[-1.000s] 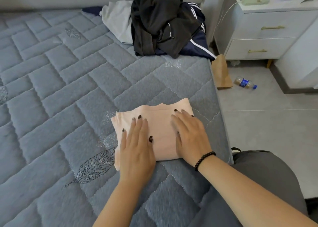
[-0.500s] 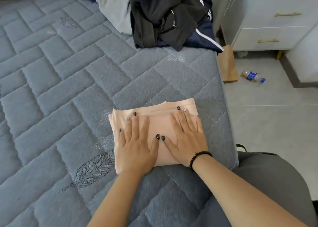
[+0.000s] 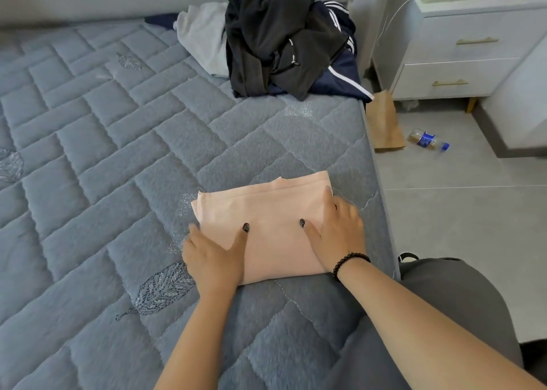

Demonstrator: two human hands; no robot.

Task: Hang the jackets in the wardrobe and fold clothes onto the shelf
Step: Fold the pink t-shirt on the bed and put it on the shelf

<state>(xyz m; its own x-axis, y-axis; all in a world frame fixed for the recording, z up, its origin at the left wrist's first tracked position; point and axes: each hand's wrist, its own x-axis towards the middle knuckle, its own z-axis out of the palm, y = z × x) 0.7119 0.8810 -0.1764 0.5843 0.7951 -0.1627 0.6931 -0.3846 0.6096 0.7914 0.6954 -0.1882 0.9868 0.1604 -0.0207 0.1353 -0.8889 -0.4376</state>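
Folded garment (image 3: 275,212): one, pale peach-pink, smooth knit, folded to a flat rectangle several layers thick, hemmed edge along the far side; lying on the bed (image 3: 103,153) near its right edge, close to the viewer.

Left hand (image 3: 214,253): at the garment's left edge, thumb lying on top of the cloth, fingers going down at the side edge, tips hidden; gripping the edge, as far as can be seen. Dark polish on the thumbnail.

Right hand (image 3: 340,230): at the garment's right edge, thumb on top, forefinger laid along the right side, remaining fingers tucked at the edge; likewise gripping. Beaded bracelet (image 3: 350,264): one, black, on the right wrist.

Clothes pile (image 3: 284,43): one heap at the far right of the bed, against the headboard; black jacket uppermost, navy piece with white stripes beneath, one light grey piece to the left. Exact count of items in the heap not determinable.

Bed cover: grey-blue, quilted, leaf motifs stitched in.

Bedside cabinet (image 3: 461,55): one, white, two drawers, two gold handles.

Floor: one brown paper bag (image 3: 384,123) leaning against the bed; one plastic bottle (image 3: 427,139), blue label, lying on its side.
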